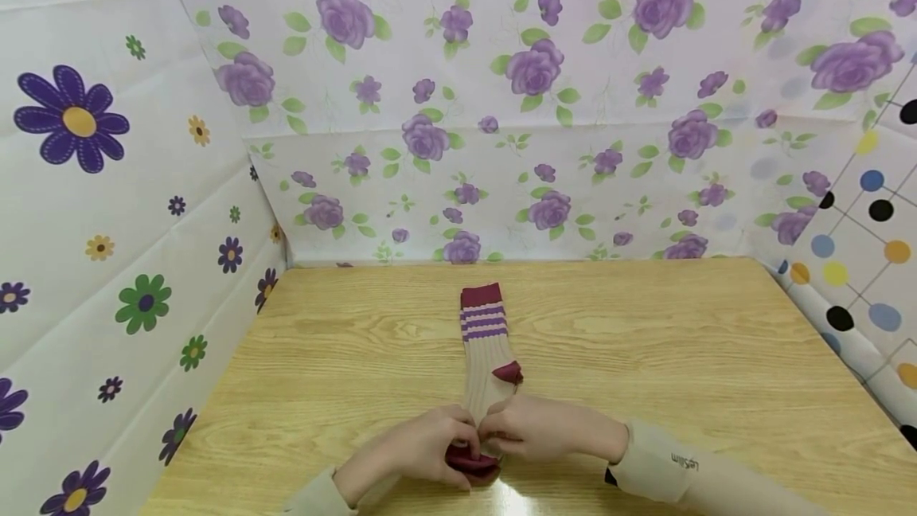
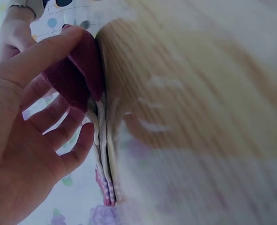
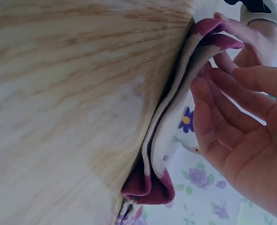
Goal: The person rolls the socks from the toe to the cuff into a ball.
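A pair of beige ribbed socks [image 1: 486, 361] lies stacked lengthwise on the wooden table, with maroon cuffs, heels and toes and purple stripes below the cuffs. My left hand [image 1: 433, 446] pinches the maroon toe end [image 2: 84, 68], thumb on one side and fingers on the other. In the right wrist view the toe ends [image 3: 215, 35] lift off the table and curve up. My right hand [image 1: 537, 428] is beside the left, its fingers [image 3: 204, 110] loosely bent close over the beige foot part.
The wooden table [image 1: 645, 341] extends around the socks on both sides. A cloth with purple roses [image 1: 533, 66] hangs behind it. Daisy-patterned cloth [image 1: 79, 122] is at the left and dotted cloth [image 1: 884, 317] at the right.
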A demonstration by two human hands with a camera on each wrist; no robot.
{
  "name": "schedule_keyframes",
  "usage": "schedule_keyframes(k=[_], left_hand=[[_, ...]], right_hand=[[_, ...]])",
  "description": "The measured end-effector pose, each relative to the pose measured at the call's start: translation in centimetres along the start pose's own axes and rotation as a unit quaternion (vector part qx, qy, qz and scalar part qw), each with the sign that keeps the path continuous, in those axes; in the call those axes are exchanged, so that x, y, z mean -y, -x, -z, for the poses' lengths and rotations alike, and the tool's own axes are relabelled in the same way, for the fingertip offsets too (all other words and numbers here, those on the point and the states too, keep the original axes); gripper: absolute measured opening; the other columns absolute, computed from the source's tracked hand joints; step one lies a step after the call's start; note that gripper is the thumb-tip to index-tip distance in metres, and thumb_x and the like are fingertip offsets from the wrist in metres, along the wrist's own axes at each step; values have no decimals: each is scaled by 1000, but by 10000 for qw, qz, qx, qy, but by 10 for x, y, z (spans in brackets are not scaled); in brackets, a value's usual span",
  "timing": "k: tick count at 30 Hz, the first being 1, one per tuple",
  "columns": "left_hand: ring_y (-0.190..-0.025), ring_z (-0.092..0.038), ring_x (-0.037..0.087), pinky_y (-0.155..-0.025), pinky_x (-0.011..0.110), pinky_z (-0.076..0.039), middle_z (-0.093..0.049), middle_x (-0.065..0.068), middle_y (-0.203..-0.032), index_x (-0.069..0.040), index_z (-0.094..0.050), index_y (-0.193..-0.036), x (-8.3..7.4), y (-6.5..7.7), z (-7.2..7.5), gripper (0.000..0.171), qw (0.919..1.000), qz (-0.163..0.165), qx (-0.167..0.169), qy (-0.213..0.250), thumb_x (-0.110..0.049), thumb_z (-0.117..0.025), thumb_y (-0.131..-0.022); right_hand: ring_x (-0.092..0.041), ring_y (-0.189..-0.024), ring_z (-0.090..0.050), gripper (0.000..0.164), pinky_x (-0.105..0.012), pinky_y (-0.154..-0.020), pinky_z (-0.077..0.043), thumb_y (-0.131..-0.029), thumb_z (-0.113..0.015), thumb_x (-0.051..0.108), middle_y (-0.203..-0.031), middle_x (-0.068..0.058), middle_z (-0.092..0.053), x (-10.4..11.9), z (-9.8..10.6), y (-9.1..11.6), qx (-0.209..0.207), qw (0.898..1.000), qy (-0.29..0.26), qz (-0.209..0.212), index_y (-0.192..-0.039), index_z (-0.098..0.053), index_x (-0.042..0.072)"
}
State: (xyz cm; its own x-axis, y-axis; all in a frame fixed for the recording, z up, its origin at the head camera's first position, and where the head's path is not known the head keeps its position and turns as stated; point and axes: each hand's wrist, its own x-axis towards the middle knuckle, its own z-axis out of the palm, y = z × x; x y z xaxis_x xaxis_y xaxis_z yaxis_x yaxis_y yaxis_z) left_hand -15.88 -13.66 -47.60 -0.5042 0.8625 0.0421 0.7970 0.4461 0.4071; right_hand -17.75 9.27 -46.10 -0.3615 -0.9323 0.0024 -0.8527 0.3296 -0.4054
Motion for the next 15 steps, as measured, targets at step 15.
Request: schedule_keyframes(k=[15], left_hand=[[-84,-57,-11,-73,6,-46,-70,-11,-93,-17,-75,-97,-4,-5,1,11,9968,236,99,762,-20,-70,-89]], right_hand=[[7,-68,-40,8,-3,-60,-34,-96,-57,14,-79,11,-53,7,-4,-1,449,9986,2,285,-93,-64,15]])
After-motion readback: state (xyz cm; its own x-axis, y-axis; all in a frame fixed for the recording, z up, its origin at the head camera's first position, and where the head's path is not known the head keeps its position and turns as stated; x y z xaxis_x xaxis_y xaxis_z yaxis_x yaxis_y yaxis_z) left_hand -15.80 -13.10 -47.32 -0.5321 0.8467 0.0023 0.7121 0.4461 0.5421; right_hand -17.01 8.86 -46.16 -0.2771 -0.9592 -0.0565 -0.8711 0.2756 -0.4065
